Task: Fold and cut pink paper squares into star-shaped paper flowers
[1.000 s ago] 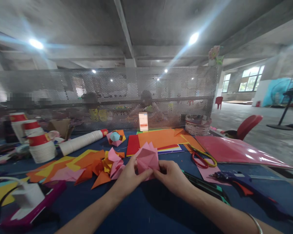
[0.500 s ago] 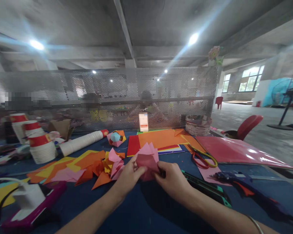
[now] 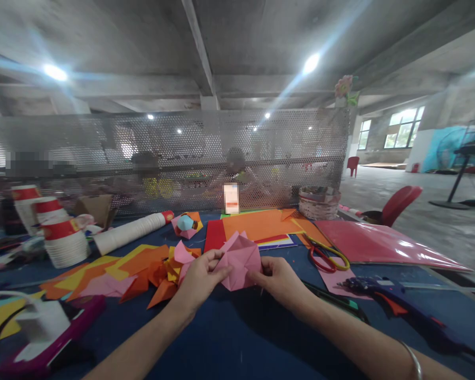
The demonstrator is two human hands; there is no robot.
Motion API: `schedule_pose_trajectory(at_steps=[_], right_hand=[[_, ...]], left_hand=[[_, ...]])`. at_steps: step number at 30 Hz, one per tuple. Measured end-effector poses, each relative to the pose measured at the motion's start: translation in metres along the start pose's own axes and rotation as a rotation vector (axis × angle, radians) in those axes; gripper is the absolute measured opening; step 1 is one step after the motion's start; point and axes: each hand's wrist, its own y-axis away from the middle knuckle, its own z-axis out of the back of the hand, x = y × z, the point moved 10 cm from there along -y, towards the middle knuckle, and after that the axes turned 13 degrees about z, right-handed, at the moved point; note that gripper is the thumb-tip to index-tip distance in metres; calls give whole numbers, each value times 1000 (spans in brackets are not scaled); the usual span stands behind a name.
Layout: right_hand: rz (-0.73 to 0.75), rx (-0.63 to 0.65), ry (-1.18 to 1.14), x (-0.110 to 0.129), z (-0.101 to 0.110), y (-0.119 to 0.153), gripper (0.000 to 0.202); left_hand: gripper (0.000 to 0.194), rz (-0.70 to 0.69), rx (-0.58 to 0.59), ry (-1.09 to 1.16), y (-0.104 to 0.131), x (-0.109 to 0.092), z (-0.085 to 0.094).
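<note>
The left hand (image 3: 206, 272) and right hand (image 3: 279, 277) pinch opposite sides of a pink, faceted folded-paper piece (image 3: 241, 258) over the dark blue tabletop (image 3: 229, 338). Its pointed tips and longer axis run upward, away from the person. Right of it lie red-and-yellow-handled scissors (image 3: 319, 244).

On my left I am seeing stacked paper cups (image 3: 67, 248) beyond a purple power strip (image 3: 76, 327); on my right, a basket (image 3: 319, 206) is sitting before a perforated screen (image 3: 186, 140).
</note>
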Motion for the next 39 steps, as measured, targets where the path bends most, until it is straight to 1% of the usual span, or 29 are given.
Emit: schedule_pose_trajectory(at_steps=[3, 8, 14, 17, 22, 27, 30, 35, 37, 39], right_hand=[[-27, 47, -81, 1, -6, 0, 21], [-86, 28, -215, 6, -4, 3, 18], [-112, 35, -313, 6, -5, 3, 23], [-108, 44, -329, 5, -6, 3, 21], [-130, 40, -308, 5, -5, 5, 14], [-140, 36, -282, 3, -5, 6, 17], [-143, 37, -273, 0, -5, 6, 20], [-152, 45, -257, -5, -6, 6, 21], [-152, 51, -256, -4, -6, 6, 21], [-147, 53, -258, -2, -7, 6, 20]], left_hand=[[48, 7, 6, 2, 1, 0, 0], [55, -16, 30, -1, 2, -2, -2], [58, -46, 73, -25, 3, -7, -5], [59, -56, 78, -47, 4, -9, -6], [54, -97, 32, -81, 7, -15, -3], [53, -171, 37, -147, 15, -23, -9], [53, -219, -6, -233, 20, -25, -10], [44, -343, -157, -401, 28, -31, -4], [42, -411, -172, -465, 32, -35, -6], [37, -472, -152, -523, 36, -39, -11]])
